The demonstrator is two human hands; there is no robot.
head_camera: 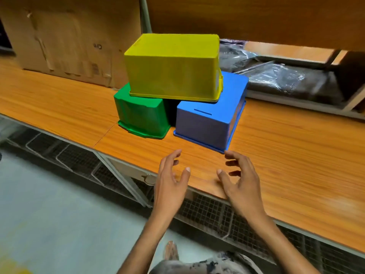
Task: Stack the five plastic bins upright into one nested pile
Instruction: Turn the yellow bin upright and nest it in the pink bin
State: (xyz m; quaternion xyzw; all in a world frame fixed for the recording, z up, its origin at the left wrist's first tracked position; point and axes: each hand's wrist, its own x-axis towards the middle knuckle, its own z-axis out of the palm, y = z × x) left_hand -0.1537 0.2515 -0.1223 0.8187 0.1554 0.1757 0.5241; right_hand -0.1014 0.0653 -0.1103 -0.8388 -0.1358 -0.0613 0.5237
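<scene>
Three plastic bins stand upside down on the wooden table. A green bin sits on the left and a blue bin on the right, side by side. A yellow bin lies inverted across the tops of both. My left hand and my right hand hover over the table's front edge, just in front of the blue bin. Both hands have spread, relaxed fingers and hold nothing. No other bins are visible.
A large cardboard box leans against the back on the left. Dark items wrapped in clear plastic lie on a lower shelf behind the bins on the right. Wire mesh baskets hang under the table. A wooden panel overhangs the back.
</scene>
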